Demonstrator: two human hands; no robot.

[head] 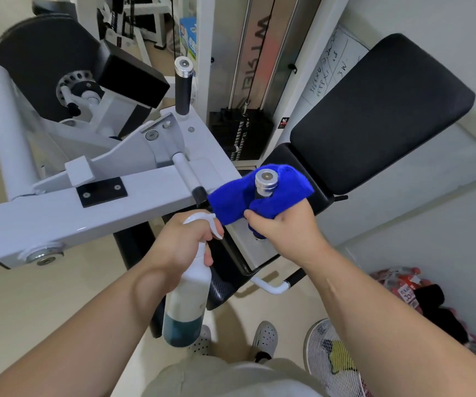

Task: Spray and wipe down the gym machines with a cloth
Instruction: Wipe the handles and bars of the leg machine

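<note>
A small home gym with a pale floor (59, 296) and pale walls, seen from above by the person cleaning. A white gym machine (59, 207) stretches from 9 o'clock to the centre. Its black back pad (383, 110) is at 2 o'clock and its weight stack (239, 136) is just above centre. A standing fan (325, 356) is at 5 o'clock.

At the centre, the right hand (285, 227) grips a blue cloth (231, 199) wrapped around an upright handle (266, 180) of the machine. Only the handle's silver end cap and a short black stretch of grip poke out above the folds.

At 6 o'clock, the left hand (182, 242) is curled around the neck of a white spray bottle (186, 305), with a finger at the trigger. The bottle hangs upright, a little blue liquid in its base, its nozzle close beside the cloth.

The wiping step appears to be in hand, on this near handle. A matching second handle (184, 81) stands uncovered at 12 o'clock and is probably next. That would mean lifting the cloth off the cap, aiming the nozzle at the far grip, then wrapping and twisting the cloth along it.
</note>
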